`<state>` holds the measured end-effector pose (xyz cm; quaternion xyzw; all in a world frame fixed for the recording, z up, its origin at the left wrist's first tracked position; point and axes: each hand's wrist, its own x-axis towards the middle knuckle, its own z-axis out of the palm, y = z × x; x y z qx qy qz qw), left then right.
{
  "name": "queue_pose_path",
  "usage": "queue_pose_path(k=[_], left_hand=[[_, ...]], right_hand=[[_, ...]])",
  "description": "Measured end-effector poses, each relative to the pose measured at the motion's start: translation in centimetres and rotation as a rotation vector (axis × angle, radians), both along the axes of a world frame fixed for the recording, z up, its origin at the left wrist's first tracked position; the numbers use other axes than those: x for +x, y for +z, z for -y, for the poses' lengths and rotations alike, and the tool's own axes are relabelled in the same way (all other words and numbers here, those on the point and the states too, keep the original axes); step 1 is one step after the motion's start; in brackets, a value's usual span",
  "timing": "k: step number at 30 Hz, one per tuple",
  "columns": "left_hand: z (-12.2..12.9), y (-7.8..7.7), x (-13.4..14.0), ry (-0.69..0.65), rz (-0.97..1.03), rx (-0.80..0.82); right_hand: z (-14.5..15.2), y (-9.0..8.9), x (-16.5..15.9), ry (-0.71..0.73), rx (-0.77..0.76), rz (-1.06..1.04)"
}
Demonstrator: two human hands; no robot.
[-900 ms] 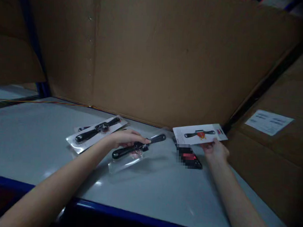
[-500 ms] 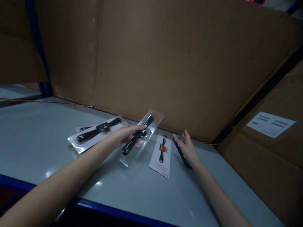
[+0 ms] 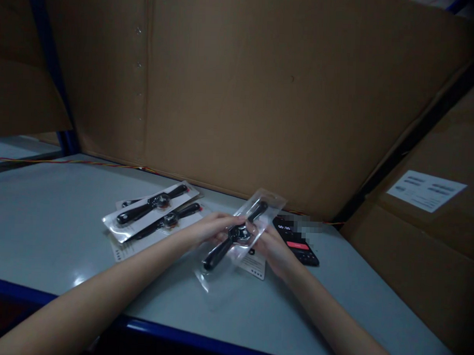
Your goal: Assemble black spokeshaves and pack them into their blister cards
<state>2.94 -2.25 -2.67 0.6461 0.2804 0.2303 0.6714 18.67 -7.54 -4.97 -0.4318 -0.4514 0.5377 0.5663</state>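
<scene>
A black spokeshave [image 3: 219, 253] lies inside a clear plastic blister shell [image 3: 205, 280], held tilted above the table. My left hand [image 3: 216, 224] grips its left side, thumb near the middle of the tool. My right hand [image 3: 271, 245] closes on the right side of the same shell, fingers partly hidden by it. Beneath them lies a printed card [image 3: 254, 265], mostly covered. To the right of my right hand a phone [image 3: 297, 246] rests face up with a timer reading 00:00. Left of my hands are packaged spokeshaves [image 3: 150, 204] on white cards, overlapping.
The grey tabletop [image 3: 294, 314] has a blue front rail [image 3: 157, 330]. A tall cardboard sheet [image 3: 224, 94] stands along the back. On the right is a cardboard box [image 3: 432, 267] with a white label [image 3: 427, 191]. A red and yellow cable [image 3: 78, 162] runs along the rear edge.
My left hand has carried the blister shell with the spokeshave rightward over the printed card. My right hand has left the phone and taken hold of the shell. The phone's lit screen now shows.
</scene>
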Motion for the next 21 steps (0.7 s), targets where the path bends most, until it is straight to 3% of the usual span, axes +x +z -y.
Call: queue_pose_path(k=[6, 12, 18, 21], left_hand=[[-1.0, 0.2, -0.1, 0.078, -0.018, 0.064], [-4.2, -0.8, -1.6, 0.390, -0.156, 0.179], [-4.7, -2.4, -1.3, 0.481, -0.207, 0.360], [-4.4, -2.3, -1.5, 0.439, -0.252, 0.534]], right_hand=[[-0.1, 0.4, 1.7, -0.190, -0.002, -0.107], [-0.8, 0.5, 5.9, -0.469, 0.010, -0.199], [-1.3, -0.1, 6.5, -0.395, -0.065, -0.231], [-1.1, -0.2, 5.9, -0.303, -0.051, -0.197]])
